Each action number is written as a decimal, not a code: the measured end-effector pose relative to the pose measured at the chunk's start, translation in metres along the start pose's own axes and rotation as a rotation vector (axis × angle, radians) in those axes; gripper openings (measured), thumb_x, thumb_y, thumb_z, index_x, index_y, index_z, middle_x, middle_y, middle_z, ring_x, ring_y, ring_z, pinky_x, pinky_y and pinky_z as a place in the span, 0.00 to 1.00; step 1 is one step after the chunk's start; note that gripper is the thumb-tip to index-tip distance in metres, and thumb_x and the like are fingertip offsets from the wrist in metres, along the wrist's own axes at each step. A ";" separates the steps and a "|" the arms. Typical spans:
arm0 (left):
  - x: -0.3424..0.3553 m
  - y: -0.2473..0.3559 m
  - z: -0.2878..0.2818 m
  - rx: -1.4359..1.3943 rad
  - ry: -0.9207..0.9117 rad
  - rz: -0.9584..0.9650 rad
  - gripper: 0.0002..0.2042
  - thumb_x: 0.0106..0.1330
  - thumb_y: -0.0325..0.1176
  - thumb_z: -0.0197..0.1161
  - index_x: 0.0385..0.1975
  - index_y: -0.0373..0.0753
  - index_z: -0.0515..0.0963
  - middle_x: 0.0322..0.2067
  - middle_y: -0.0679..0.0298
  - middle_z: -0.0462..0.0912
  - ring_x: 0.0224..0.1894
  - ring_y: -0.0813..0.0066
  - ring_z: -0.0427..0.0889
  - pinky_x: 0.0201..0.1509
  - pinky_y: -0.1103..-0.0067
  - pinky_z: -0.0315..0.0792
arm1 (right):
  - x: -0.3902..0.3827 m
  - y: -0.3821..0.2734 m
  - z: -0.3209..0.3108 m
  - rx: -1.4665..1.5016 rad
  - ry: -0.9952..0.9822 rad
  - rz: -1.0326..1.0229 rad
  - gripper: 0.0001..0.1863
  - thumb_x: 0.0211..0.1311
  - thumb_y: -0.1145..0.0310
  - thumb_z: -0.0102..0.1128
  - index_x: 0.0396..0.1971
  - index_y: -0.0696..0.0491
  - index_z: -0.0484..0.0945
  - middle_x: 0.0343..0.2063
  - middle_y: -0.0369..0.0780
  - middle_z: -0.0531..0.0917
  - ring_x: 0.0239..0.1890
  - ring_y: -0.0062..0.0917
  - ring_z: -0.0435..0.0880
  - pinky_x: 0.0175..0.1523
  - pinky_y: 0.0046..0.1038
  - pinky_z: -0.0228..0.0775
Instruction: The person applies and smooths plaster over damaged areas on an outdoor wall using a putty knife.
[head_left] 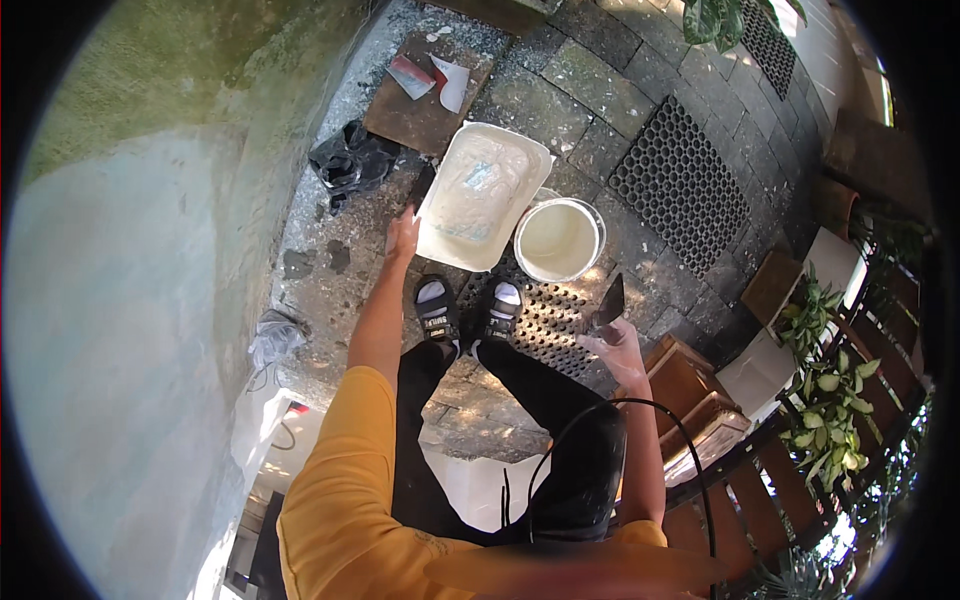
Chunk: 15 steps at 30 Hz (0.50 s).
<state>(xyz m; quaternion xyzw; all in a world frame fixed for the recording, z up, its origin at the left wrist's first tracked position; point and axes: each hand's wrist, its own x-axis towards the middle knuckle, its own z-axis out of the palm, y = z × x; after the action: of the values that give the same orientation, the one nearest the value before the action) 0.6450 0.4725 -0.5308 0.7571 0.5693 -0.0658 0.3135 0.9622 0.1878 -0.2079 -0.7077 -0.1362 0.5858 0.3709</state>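
Note:
My left hand (402, 235) is closed at the left side of a white rectangular tub (541, 158), close against its rim. A dark flat blade (424, 184), apparently a putty knife's, juts out past its fingers. Pale, creamy paste (480, 190) is spread inside the tub, with a light blue patch on it. To the right, my right hand (618, 352) is wrapped round a putty knife (609, 302) whose dark blade points away from me; the handle is hidden in the fingers. Between the hands, a round white bucket (600, 250) holds off-white liquid or paste.
A partly coated wall (130, 280) rises at the left. Near it lie a black plastic bag (352, 165), a clear bag (275, 338) and a brown board (400, 115) bearing scraps. Black perforated mats (680, 185) cover some paving. Wooden boxes (690, 385) and plants (830, 410) stand right.

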 end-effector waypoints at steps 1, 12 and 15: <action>-0.007 -0.004 0.003 -0.029 -0.013 0.003 0.21 0.68 0.40 0.61 0.58 0.39 0.73 0.46 0.42 0.82 0.48 0.43 0.81 0.55 0.58 0.73 | -0.001 -0.004 0.000 0.031 0.003 0.045 0.24 0.53 0.78 0.75 0.51 0.57 0.77 0.46 0.32 0.79 0.49 0.18 0.77 0.54 0.24 0.75; -0.130 -0.066 -0.062 -0.080 0.078 -0.181 0.22 0.68 0.40 0.60 0.59 0.36 0.74 0.50 0.46 0.81 0.51 0.44 0.80 0.57 0.60 0.73 | 0.009 -0.010 0.028 0.015 -0.090 -0.034 0.22 0.52 0.79 0.75 0.48 0.59 0.77 0.47 0.35 0.78 0.51 0.20 0.78 0.60 0.26 0.73; -0.175 -0.054 -0.086 -0.169 0.097 -0.215 0.22 0.66 0.37 0.62 0.58 0.37 0.73 0.46 0.45 0.82 0.49 0.44 0.81 0.52 0.58 0.73 | 0.001 -0.017 0.033 -0.002 -0.095 -0.012 0.22 0.52 0.78 0.75 0.48 0.59 0.77 0.47 0.36 0.78 0.50 0.20 0.79 0.56 0.26 0.75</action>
<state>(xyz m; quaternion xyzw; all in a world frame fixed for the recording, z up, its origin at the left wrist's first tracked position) 0.5139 0.3846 -0.4042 0.6650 0.6652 -0.0141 0.3393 0.9354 0.2121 -0.1982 -0.6787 -0.1583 0.6162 0.3667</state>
